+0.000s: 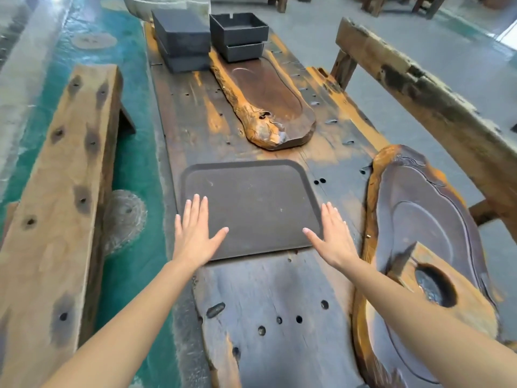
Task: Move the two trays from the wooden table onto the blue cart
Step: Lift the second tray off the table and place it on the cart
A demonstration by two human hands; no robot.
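Observation:
A flat dark rectangular tray point(251, 203) with rounded corners lies on the long wooden table point(274, 298), right in front of me. My left hand point(195, 233) is spread open over the tray's near left corner, fingers apart, holding nothing. My right hand point(330, 236) is spread open over the tray's near right edge, also holding nothing. Whether the palms touch the tray I cannot tell. A carved wooden tray point(268, 99) with a rough bark edge lies farther back on the table. No blue cart is in view.
Stacked dark square boxes point(181, 37) point(237, 35) stand at the table's far end. A large carved wooden slab point(419, 247) leans at the right. A wooden bench point(56, 191) runs along the left, another bench point(433, 107) along the right. Green floor point(134, 163) lies between.

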